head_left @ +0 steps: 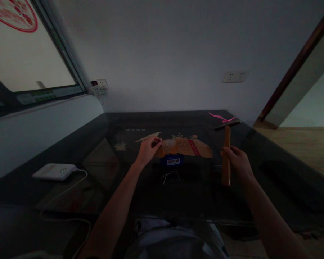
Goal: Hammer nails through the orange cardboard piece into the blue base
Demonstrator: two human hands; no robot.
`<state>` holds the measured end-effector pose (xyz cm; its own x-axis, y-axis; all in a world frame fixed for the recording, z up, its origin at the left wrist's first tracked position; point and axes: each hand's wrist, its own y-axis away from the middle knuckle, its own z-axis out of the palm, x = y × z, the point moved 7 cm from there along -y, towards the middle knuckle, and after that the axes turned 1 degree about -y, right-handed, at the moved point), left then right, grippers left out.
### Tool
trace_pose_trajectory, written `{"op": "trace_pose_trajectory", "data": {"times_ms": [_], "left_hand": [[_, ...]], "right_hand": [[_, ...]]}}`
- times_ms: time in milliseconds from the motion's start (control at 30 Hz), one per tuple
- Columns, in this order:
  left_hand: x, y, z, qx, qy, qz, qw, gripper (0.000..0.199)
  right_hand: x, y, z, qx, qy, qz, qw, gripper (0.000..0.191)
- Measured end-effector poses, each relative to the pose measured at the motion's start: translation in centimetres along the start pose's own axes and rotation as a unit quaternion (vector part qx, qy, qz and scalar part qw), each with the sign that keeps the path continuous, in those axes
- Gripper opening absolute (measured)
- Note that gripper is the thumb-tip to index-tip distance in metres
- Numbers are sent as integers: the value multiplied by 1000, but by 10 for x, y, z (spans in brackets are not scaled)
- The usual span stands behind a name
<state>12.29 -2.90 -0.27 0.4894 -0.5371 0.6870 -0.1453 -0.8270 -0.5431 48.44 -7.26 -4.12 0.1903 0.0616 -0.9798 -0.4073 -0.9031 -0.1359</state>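
My right hand (pixel 238 160) is wrapped round the wooden handle of a hammer (pixel 226 158), its metal head upright at the top. At the left end of a tan, dotted insole-like piece (pixel 182 146) with a red band, my left hand (pixel 150 148) has its fingers pinched together; what lies between the fingertips is too small to name. That piece rests on a blue container (pixel 172 159) with a white label. Several thin nail-like sticks (pixel 171 176) lie on the dark table just in front of the container.
A white device (pixel 54 171) with a white cable lies on the dark table (pixel 140 194) at left. A pink ribbon (pixel 221 118) shows behind the hammer head. Wall sockets (pixel 234 76) are on the back wall; a window is at upper left.
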Motion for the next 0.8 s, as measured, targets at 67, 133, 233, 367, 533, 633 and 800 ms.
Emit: {"op": "trace_pose_trajectory", "data": {"times_ms": [67,133,233,367,533,633,800], "left_hand": [[0,0,0,-7,-5,1,1000,4],[0,0,1,-9,-9,2,1000,4],[-1,0,1,-7,-10,6,1000,5],[1,0,2,-10,-16,19,1000,6],[2,0,0,-9,-37,19,999,6],[2,0,0,-12,-40,21,999,6],[-1,0,2,-11,-40,26,999,5]], "right_hand": [[-5,4,5,-11,-25,-13,1000,27],[-9,8,14,-40,-54,-19,998,28],[-10,15,28,-97,-80,-17,992,28],[-14,19,35,-134,-85,-32,987,29],[-32,21,36,-118,-79,-77,987,28],[-47,23,41,-135,-83,-103,982,34],[-67,30,54,-197,-2,-91,976,36]]}}
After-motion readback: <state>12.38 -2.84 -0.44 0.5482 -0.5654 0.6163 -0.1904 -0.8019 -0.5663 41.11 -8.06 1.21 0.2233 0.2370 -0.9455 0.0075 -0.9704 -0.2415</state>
